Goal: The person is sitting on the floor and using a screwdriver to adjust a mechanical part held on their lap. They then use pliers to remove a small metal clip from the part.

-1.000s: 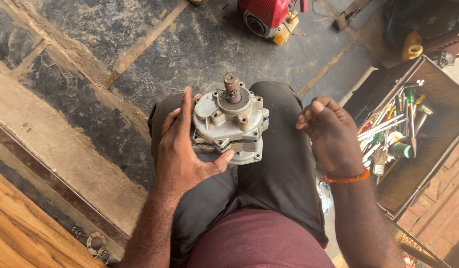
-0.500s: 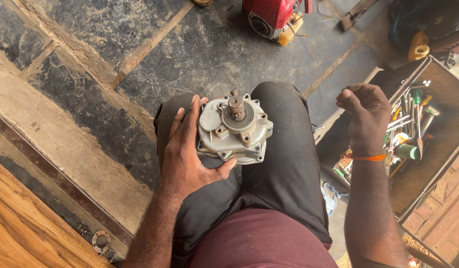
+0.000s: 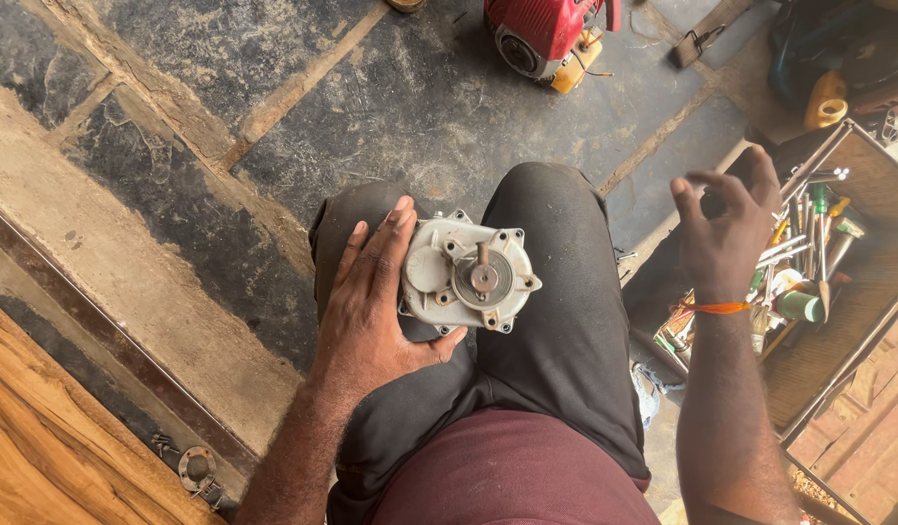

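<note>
A grey cast-metal housing (image 3: 468, 274) with a short central shaft and bolted lugs rests on my lap, between my knees in dark trousers. My left hand (image 3: 371, 311) cups its left side, fingers spread along the rim, thumb under its lower edge. My right hand (image 3: 723, 233) hovers with its fingers apart over the near edge of a wooden tool box (image 3: 857, 331) on my right. It holds nothing. An orange band circles its wrist.
The tool box holds several screwdrivers and other hand tools (image 3: 804, 262). A red small engine (image 3: 546, 34) stands on the stone floor ahead. A wooden surface (image 3: 51, 447) lies at lower left, with a metal fitting (image 3: 196, 469) beside it. Yellow and dark items sit at upper right.
My right hand has moved from beside the housing out to the right over the tool box and spread its fingers. The housing has turned and shifted slightly in my left hand.
</note>
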Demonstrator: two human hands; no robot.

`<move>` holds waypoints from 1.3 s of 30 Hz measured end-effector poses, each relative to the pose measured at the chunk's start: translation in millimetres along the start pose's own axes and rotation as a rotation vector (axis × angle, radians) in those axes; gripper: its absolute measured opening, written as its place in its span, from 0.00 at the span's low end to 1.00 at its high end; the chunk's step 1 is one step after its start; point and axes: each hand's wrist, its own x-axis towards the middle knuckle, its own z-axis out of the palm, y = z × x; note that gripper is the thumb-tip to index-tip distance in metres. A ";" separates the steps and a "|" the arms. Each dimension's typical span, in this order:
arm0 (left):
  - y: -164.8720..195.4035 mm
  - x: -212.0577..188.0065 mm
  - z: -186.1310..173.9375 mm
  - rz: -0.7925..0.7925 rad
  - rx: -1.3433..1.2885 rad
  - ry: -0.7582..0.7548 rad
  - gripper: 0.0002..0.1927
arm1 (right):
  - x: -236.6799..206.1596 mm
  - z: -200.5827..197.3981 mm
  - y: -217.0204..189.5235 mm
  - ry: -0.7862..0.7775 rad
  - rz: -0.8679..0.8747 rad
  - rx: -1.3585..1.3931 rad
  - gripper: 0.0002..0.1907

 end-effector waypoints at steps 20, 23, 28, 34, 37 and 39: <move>16.8 8.3 -5.4 0.053 0.058 -0.048 0.68 | -2.2 -13.0 -50.2 -0.292 0.350 0.453 0.17; 19.9 14.4 -4.0 0.056 0.071 -0.057 0.65 | -0.7 -20.1 -65.8 -0.340 0.199 0.304 0.17; 31.7 19.8 -8.7 0.068 -0.054 -0.010 0.57 | 1.5 -22.6 -87.1 -0.544 0.152 0.461 0.31; 45.5 26.2 -12.9 0.067 -0.157 0.061 0.40 | 7.1 -24.7 -98.1 -0.608 0.268 0.382 0.24; 46.4 30.3 -15.1 0.058 -0.168 0.055 0.33 | 12.4 -41.3 -108.9 -0.535 0.217 0.487 0.17; 46.0 31.6 -19.0 0.056 -0.176 0.033 0.29 | 14.3 -60.5 -119.8 -0.564 0.097 0.640 0.18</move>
